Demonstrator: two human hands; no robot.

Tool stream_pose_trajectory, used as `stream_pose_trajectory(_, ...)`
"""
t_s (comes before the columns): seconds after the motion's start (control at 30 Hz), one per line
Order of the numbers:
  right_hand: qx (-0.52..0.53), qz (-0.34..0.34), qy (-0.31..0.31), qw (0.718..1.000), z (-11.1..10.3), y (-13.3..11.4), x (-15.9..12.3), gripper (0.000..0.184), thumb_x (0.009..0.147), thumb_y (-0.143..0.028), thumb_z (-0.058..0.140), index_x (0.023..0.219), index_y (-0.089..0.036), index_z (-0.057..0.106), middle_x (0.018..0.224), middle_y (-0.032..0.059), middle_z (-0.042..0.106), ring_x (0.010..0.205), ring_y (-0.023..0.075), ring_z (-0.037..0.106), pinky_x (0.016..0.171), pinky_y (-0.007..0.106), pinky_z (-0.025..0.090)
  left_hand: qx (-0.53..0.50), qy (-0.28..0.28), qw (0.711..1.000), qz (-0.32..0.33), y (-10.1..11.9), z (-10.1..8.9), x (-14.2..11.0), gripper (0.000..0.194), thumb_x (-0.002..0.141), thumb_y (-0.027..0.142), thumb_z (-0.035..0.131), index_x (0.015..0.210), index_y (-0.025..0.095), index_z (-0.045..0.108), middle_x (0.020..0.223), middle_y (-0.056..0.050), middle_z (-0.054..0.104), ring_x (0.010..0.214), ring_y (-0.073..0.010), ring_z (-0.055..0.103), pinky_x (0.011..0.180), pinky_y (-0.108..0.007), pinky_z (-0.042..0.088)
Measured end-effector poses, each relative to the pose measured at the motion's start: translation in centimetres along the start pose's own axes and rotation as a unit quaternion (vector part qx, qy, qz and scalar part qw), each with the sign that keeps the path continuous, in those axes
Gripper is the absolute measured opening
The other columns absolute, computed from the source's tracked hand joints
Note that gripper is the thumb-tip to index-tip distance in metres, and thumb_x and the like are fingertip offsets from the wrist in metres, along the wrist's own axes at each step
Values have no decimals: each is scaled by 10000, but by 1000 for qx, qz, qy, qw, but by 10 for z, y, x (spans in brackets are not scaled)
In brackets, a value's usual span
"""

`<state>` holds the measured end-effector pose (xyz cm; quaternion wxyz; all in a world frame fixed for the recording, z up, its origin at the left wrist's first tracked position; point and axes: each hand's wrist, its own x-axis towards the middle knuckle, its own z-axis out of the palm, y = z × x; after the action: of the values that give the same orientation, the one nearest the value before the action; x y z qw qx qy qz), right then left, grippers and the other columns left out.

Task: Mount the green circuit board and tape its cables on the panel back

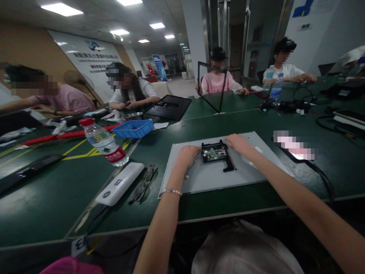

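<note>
A flat grey metal panel (242,173) lies on the green table in front of me. A black bracket with a small green circuit board (214,153) sits on its upper middle. My left hand (186,155) rests on the panel just left of the board, fingers curled down at its edge. My right hand (238,143) touches the board's right side, fingers bent onto the black frame. What the fingertips pinch, if anything, is hidden.
A water bottle (105,144), a white power bank (119,183) and glasses (143,183) lie to the left. A blue tray (133,128) sits further back. A phone with cable (296,152) lies right. Other people work across and along the table with black frames.
</note>
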<state>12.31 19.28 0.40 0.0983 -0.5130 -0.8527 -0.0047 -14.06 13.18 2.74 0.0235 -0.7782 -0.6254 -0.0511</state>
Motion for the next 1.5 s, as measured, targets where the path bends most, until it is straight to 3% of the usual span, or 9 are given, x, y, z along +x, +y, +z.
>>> stream_pose_trajectory(0.1, -20, 15, 8, 1000, -1, -1, -1, 254, 902, -160, 473, 969, -159, 717, 985, 153, 727, 926, 257, 670, 778, 302, 486, 37, 11, 999, 2, 5, 3, 2, 281, 936, 259, 446, 1032, 223, 708, 998, -125, 720, 1004, -233, 653, 879, -309, 450)
stream_pose_trajectory(0.23, -14, 18, 16, 1000, -1, -1, -2, 281, 909, -158, 443, 984, -161, 713, 992, 143, 727, 935, 251, 668, 783, 301, 486, 46, 58, 996, -54, 9, 3, 2, 341, 962, 284, 379, 1181, 183, 620, 925, -119, 722, 906, -222, 671, 795, -294, 464)
stream_pose_trajectory(0.33, 20, 13, 42, 999, -1, -1, -3, 316, 913, -149, 416, 1064, -161, 694, 1042, 133, 719, 970, 253, 661, 818, 317, 489, 36, 83, 993, -73, 13, 1, 2, 331, 962, 293, 372, 1132, 189, 636, 911, -109, 724, 884, -224, 672, 766, -289, 461)
stream_pose_trajectory(0.53, 123, -53, 78, 988, 2, -10, 0, 363, 935, -180, 408, 1226, -164, 625, 1251, 89, 646, 1154, 219, 588, 994, 319, 427, 27, 70, 994, -73, 22, 1, 5, 318, 937, 284, 414, 959, 220, 724, 946, -107, 730, 940, -235, 664, 787, -290, 462)
stream_pose_trajectory(0.83, 127, -73, 41, 988, 5, -16, -2, 363, 910, -117, 421, 1200, -169, 634, 1252, 97, 643, 1170, 225, 576, 988, 334, 431, 27, 37, 997, -61, 39, -2, 4, 321, 931, 201, 398, 994, 184, 712, 932, -120, 728, 921, -244, 677, 807, -304, 482)
stream_pose_trajectory(1.1, 120, -68, 30, 990, -3, -18, -8, 354, 922, -126, 412, 1188, -186, 637, 1206, 90, 666, 1140, 220, 591, 976, 324, 427, -76, 6, 997, -19, 48, 5, -10, 363, 967, 221, 344, 1223, 95, 569, 1181, -157, 660, 1080, -227, 628, 941, -298, 445)
stream_pose_trajectory(1.33, 124, -76, 57, 988, 0, -15, -5, 357, 926, -154, 405, 1196, -145, 638, 1237, 106, 651, 1139, 223, 594, 990, 319, 425, -79, 3, 997, 7, 53, 10, -16, 444, 982, 334, 336, 1301, 53, 465, 1358, -202, 519, 1253, -260, 505, 1023, -332, 389)
stream_pose_trajectory(1.5, 140, -13, 107, 984, -5, 9, -3, 413, 890, -122, 423, 1258, -122, 609, 1284, 103, 624, 1186, 212, 567, 1042, 312, 391, -58, 5, 998, -3, 53, 14, -16, 468, 981, 353, 328, 1325, 57, 444, 1410, -202, 467, 1311, -271, 443, 1048, -353, 371)
